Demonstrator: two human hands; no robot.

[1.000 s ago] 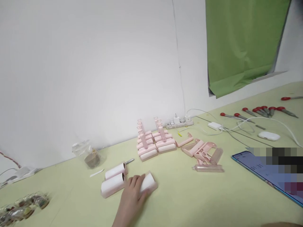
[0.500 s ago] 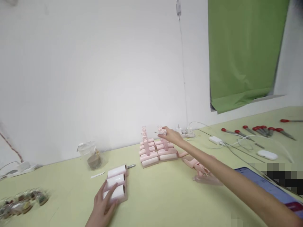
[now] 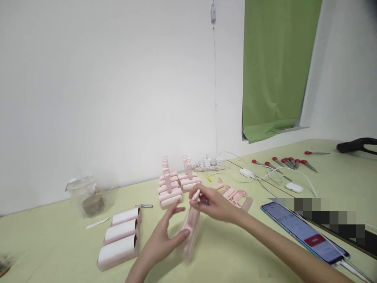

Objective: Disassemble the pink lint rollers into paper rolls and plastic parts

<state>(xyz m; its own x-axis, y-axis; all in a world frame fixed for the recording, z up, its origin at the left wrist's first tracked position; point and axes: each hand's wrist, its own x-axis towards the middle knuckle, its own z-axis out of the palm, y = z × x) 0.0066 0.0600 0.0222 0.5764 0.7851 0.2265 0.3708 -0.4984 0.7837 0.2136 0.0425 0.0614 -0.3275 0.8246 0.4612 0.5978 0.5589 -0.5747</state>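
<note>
Nearest the camera, at 6 o'clock in the view: left hand [image 3: 161, 240], fingers spread fairly wide and loosely curved. The thumb tip rests on the lower body of a pink lint roller [image 3: 191, 232]; the fingers are not closed on it.

Right hand [image 3: 218, 206] comes in from 4 o'clock and pinches the roller's upper handle end between thumb and fingertips. The roller hangs roughly upright, lower end close above the table [image 3: 235, 255]. It is motion-blurred, so I cannot tell whether it touches down.

At 9 o'clock of the left hand: three white paper rolls [image 3: 120, 235], side by side and touching.

Past the hands at 12 o'clock: a stack of pink rollers [image 3: 173, 188], handles upright. At 2 o'clock: loose pink parts [image 3: 235, 194].

At 3 o'clock: a phone [image 3: 303, 232], screen lit, cable attached.

Further back: a clear bag [image 3: 88, 193] at 10 o'clock, a power strip [image 3: 208, 167] against the wall, and red-handled screwdrivers [image 3: 282, 162] at 1 o'clock.

Risks (judgement):
- The grip is a fingertip pinch at one end only. A swing could twist the roller free and drop it.
- The left hand only steadies the roller. If it pushes sideways against the pinch, the handle joint may be strained.
- The right forearm passes close over the loose parts and could sweep them toward the phone.
- The stack looks top-heavy, and a knock from the returning hand could topple it.
</note>
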